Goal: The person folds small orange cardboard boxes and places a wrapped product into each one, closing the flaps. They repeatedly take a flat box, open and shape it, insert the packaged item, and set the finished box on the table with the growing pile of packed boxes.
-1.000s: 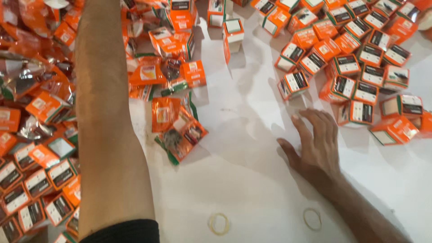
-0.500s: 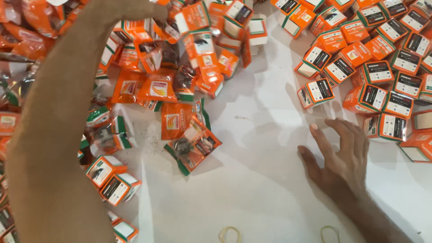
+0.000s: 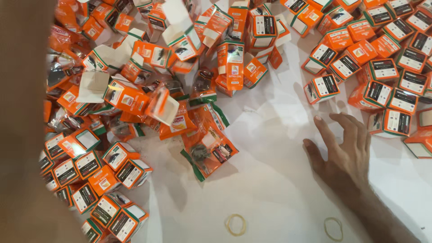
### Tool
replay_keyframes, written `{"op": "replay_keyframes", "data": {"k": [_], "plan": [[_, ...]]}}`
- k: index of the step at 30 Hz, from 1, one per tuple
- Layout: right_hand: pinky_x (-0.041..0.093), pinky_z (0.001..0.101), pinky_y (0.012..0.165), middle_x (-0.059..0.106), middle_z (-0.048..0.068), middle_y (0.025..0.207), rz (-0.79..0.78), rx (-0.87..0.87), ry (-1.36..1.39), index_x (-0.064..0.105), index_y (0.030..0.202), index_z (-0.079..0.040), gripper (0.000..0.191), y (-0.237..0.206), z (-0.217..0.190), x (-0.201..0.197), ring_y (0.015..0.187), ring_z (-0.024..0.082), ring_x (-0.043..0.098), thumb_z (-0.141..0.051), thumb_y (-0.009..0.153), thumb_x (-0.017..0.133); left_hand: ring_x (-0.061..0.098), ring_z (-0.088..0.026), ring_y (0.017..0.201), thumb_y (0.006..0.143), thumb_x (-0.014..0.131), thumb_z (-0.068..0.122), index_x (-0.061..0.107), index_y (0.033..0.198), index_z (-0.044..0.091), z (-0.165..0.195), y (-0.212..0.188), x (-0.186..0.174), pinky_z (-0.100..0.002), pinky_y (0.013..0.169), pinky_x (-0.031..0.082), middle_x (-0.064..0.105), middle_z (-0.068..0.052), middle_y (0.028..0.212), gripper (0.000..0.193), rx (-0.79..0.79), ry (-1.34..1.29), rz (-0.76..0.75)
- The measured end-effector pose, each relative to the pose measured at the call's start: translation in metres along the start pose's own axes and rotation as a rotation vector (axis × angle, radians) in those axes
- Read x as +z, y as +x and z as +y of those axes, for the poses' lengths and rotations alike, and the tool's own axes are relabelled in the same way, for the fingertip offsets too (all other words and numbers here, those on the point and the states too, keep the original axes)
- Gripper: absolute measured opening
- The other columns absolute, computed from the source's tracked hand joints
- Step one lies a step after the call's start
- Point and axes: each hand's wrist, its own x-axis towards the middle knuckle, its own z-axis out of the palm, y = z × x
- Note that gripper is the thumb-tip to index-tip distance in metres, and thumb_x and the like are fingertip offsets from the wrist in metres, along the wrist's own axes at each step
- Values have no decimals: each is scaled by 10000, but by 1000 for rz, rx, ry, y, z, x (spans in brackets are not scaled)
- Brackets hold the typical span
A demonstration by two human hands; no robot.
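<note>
The right hand [image 3: 344,150] lies flat, fingers spread and empty, on the white desk [image 3: 270,180] at lower right, beside orange boxes [image 3: 387,121]; the left hand is out of frame.

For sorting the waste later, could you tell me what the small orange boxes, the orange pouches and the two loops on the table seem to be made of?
Boxes: thin printed card, seemingly; open flaps show plain white insides and sharp folds.
Pouches: glossy plastic film, probably; they crinkle and catch glare.
Loops: likely rubber bands; thin, yellowish, lying limp.
Table: matte white sheet; material unclear.
</note>
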Motion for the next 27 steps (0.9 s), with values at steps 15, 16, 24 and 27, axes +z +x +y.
{"op": "replay_keyframes", "data": {"k": [15, 16, 24, 27], "plan": [[380, 589, 1163, 497, 203, 1438, 9, 8, -28, 593, 1488, -111, 601, -7, 4, 8, 1373, 420, 455, -253, 941, 798, 711, -388, 1091, 1011, 630, 449, 758, 1079, -19, 1, 28, 89, -492, 1009, 549, 740, -227, 1114, 490, 33, -3, 78], [378, 599, 1172, 494, 209, 1429, 16, 8, -29, 594, 1488, -115, 597, -8, 4, 7, 1385, 428, 455, -261, 946, 795, 715, -394, 1091, 1020, 623, 450, 767, 1064, -28, 12, 19, 97, -494, 1015, 550, 743, -233, 1107, 501, 67, 4, 102], [415, 549, 1086, 535, 208, 1376, -4, -63, 62, 538, 1494, -30, 612, -21, 3, 1, 1283, 418, 501, -272, 983, 773, 604, -407, 1167, 1021, 589, 303, 677, 1262, 28, 84, -77, 92, -574, 946, 433, 654, -207, 1233, 376, 425, -9, 248], [449, 531, 1055, 550, 223, 1366, 38, -78, 188, 508, 1496, -4, 594, -28, -8, -4, 1243, 425, 532, -214, 1003, 765, 575, -367, 1234, 1145, 664, 411, 660, 1247, 20, 108, -150, 77, -550, 999, 444, 621, -160, 1258, 405, 652, 156, 571]]}}
